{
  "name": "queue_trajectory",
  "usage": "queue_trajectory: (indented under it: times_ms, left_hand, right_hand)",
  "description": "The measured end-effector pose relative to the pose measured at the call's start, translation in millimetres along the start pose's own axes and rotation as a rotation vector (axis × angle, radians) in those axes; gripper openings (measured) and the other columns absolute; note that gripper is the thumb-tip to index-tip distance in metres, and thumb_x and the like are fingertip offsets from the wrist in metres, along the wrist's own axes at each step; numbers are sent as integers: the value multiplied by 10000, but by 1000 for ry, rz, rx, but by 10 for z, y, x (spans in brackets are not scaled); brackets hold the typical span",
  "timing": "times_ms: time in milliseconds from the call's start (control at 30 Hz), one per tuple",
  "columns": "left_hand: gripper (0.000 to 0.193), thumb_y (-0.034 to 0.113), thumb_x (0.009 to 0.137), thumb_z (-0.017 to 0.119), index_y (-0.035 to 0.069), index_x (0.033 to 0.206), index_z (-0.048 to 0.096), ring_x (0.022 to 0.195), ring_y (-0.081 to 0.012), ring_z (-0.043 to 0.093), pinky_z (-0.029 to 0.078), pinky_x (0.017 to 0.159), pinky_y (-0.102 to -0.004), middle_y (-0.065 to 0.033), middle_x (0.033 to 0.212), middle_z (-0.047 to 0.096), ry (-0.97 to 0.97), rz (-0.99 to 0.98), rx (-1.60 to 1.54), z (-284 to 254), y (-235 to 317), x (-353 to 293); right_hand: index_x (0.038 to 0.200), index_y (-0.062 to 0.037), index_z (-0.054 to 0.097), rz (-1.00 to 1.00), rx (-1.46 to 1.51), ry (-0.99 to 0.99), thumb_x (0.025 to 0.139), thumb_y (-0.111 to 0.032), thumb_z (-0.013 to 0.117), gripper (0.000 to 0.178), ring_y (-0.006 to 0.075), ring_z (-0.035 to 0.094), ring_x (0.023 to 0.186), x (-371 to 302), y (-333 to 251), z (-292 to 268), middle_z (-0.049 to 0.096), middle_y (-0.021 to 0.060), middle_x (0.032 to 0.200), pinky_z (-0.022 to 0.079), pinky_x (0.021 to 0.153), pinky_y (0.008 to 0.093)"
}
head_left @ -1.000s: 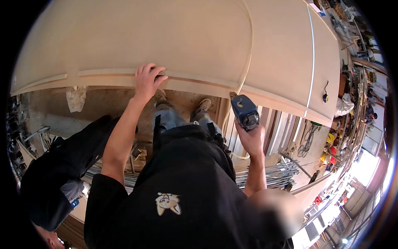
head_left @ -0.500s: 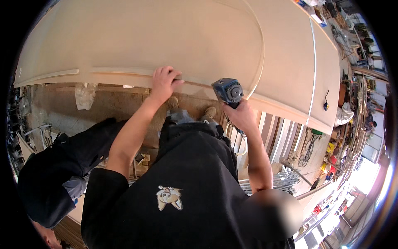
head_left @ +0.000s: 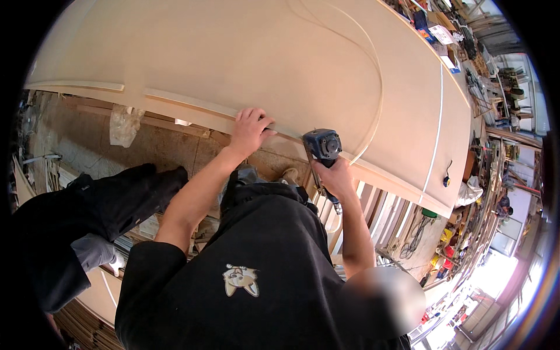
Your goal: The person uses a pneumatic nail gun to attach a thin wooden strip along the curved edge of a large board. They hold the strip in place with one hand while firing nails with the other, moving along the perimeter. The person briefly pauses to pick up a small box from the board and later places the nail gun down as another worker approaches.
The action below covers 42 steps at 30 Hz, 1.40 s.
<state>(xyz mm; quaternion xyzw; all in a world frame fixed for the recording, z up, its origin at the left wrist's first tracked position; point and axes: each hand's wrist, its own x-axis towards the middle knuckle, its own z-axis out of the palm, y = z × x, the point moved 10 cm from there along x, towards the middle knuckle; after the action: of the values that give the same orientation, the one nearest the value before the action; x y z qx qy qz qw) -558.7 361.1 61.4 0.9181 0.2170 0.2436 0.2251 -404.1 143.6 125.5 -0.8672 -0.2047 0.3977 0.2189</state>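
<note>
Workshop board (head_left: 245, 52): left hand (head_left: 249, 129) presses edge strip (head_left: 192, 108), right hand (head_left: 332, 178) grips nailer (head_left: 322, 146), nose hidden.

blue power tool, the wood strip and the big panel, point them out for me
blue power tool (head_left: 322, 144), head view, on its round rear cap
wood strip (head_left: 186, 106), head view, mid-length along panel edge
big panel (head_left: 233, 52), head view, bare pale face
</note>
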Motion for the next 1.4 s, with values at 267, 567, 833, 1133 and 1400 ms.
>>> queue_trajectory:
  times_ms: [267,567,833,1133,1400]
  left_hand:
    - [336,361,899,821,157,1162,769,1192,-316,567,417,1052,-515,-48,1166,620,-8,14,-20,22,-17,-38]
    - [420,339,864,858,143,1217,741,1243,-340,555,406,1096,-539,-73,1211,619,-109,19,5,190,101,13]
    - [398,290,873,854,127,1219,744,1190,-301,587,450,1056,-495,-57,1173,650,-308,212,-97,967,1162,372]
    - [352,267,907,824,143,1228,745,1103,-286,614,483,970,-476,-31,1133,656,-396,406,-117,1840,2161,591]
    - [316,276,934,796,147,1215,732,1098,-283,616,468,967,-481,-30,1132,655,-374,355,-92,1893,2237,588]
  right_hand:
    - [1128,39,754,-59,-23,43,873,-431,804,537,469,772,1002,190,262,74,778,309,965,593,884,497]
    - [1096,26,777,216,158,265,853,-371,847,470,259,768,770,-404,1159,-749,780,148,868,607,762,416]
    - [879,-32,707,251,802,780,956,-218,804,223,142,594,501,-1220,2548,-1602,615,30,625,489,531,320]
    - [904,11,759,407,507,624,884,-317,839,338,145,646,616,-1231,2964,-1606,671,45,683,519,603,346]
    - [904,23,746,263,557,481,899,-342,805,370,126,636,621,-766,2982,-1693,655,40,678,513,607,342]
